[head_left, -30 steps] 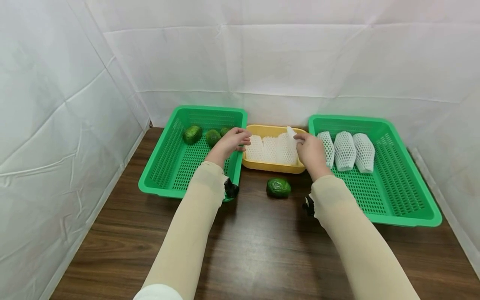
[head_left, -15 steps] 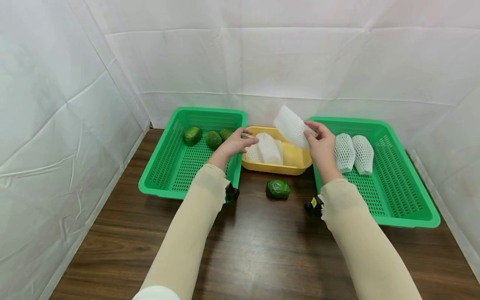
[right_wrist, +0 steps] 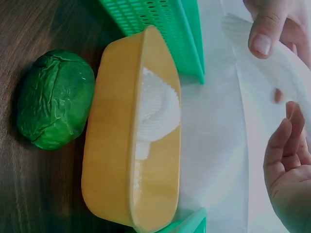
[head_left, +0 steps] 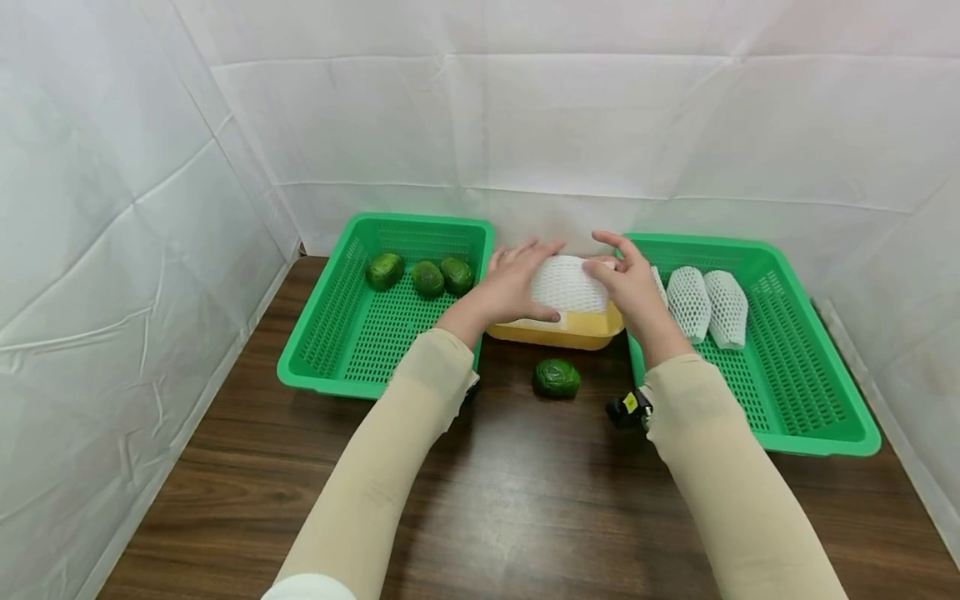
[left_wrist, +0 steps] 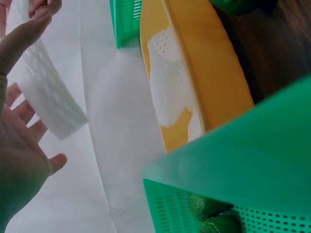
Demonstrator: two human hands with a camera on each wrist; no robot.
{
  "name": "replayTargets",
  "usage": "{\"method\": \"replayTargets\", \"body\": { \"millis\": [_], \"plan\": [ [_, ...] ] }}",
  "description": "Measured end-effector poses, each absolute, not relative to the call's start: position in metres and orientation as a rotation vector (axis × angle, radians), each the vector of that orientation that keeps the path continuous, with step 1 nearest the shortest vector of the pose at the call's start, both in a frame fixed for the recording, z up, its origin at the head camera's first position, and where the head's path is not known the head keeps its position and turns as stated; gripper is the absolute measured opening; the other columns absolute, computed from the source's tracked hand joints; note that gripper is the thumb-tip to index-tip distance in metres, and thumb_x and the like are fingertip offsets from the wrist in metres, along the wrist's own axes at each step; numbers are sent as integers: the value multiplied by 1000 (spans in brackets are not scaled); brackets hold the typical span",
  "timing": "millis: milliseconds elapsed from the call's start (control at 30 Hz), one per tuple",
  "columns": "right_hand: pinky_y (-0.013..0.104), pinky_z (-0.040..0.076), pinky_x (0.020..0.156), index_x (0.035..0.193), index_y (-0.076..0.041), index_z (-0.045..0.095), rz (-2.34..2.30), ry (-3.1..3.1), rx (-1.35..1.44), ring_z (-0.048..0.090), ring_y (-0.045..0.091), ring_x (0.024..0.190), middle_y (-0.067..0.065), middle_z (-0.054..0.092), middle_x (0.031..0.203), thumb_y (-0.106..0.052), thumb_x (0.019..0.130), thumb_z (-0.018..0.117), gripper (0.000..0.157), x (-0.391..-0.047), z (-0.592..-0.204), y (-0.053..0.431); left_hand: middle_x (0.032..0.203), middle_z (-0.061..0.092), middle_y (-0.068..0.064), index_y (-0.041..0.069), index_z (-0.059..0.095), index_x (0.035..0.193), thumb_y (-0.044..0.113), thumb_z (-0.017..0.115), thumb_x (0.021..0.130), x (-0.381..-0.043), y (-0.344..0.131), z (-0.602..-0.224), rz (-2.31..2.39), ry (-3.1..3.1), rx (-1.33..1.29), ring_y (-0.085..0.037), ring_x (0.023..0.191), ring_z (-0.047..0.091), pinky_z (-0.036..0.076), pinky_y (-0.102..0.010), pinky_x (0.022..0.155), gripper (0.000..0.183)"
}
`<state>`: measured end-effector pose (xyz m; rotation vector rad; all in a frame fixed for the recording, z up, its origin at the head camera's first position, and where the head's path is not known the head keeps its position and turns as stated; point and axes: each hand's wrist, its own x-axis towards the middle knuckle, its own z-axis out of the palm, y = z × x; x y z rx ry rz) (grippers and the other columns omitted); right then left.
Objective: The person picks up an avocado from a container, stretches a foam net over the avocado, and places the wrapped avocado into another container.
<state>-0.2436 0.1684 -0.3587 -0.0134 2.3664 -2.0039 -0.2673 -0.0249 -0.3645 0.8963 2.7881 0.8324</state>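
In the head view, a white foam net sleeve [head_left: 567, 285] is held above the yellow tray [head_left: 551, 336]. My right hand [head_left: 632, 283] pinches its right end, with the index finger raised. My left hand [head_left: 510, 290] is spread at the sleeve's left end, thumb and fingers extended. The left wrist view has the flattened sleeve [left_wrist: 51, 97] hanging between both hands, left fingers [left_wrist: 36, 130] right at its edge. More foam nets [right_wrist: 158, 107] lie inside the tray in the right wrist view. A green avocado [head_left: 557, 378] rests on the table in front of the tray.
On the left stands a green basket [head_left: 367, 342] holding several bare avocados [head_left: 428, 279]. A second green basket [head_left: 810, 358] on the right holds several net-covered pieces [head_left: 688, 304]. White sheeting [head_left: 555, 125] hangs behind the dark wooden table [head_left: 517, 500].
My right hand has lifted a foam net out of the yellow tray and brought it leftward. My left hand has moved right from the basket's edge to meet the net.
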Motion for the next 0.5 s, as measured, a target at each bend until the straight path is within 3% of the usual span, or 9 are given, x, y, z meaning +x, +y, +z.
{"method": "replayTargets", "body": {
  "millis": [167,367,500],
  "plan": [
    [24,46,65,142,-14,34,-2152,2125,-12,58,11,80,4,53,108,-37,97,46,52,-242,-359,175,136,47,6,23,46,137,39,77,74,-268,-27,-366,853,2804,869,-16,120,43,18,-43,102,73],
    [31,48,77,145,-12,26,-2006,1963,-182,52,22,102,1,45,120,-30,99,39,52,-241,-366,182,125,56,5,24,53,132,42,75,75,-266,-29,-363,993,2780,805,-14,105,52,34,-38,95,63],
    [37,46,85,145,-10,29,-1917,1940,-276,50,23,108,4,41,131,-39,98,43,57,-240,-370,180,120,59,6,25,57,128,39,73,78,-262,-26,-359,1077,2706,819,-10,101,54,43,-29,86,54]
  ]
}}
